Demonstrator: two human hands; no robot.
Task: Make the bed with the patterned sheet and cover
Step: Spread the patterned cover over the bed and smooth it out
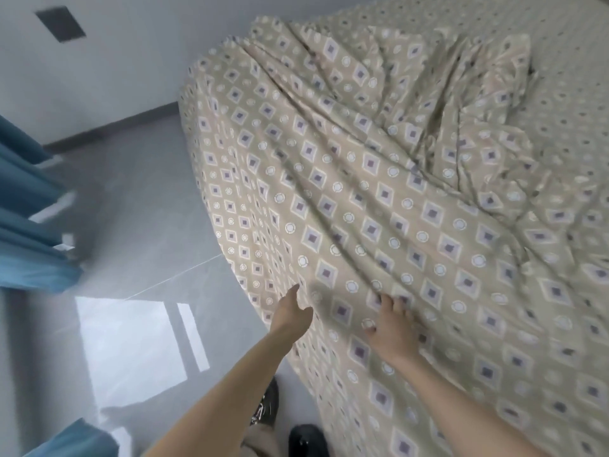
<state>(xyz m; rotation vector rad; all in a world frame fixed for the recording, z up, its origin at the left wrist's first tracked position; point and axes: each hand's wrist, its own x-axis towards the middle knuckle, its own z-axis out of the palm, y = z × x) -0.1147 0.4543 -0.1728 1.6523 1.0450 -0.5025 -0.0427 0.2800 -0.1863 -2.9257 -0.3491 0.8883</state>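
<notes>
A beige cover [379, 179] printed with purple diamonds and white rings lies rumpled in long folds across the bed. A sheet [566, 74] with a smaller dotted pattern shows beneath it at the far right. My left hand [291, 316] reaches to the bed's near left edge with fingers extended, touching the hanging cloth. My right hand [390, 328] lies flat on top of the cover a little to the right, fingers spread and pressing the fabric. Neither hand grips anything.
Grey tiled floor [131, 225] runs along the bed's left side, with a bright patch of window light. Blue curtains [29, 206] hang at the left edge. Dark shoes [303, 437] stand on the floor near the bed. A white wall with a dark vent lies beyond.
</notes>
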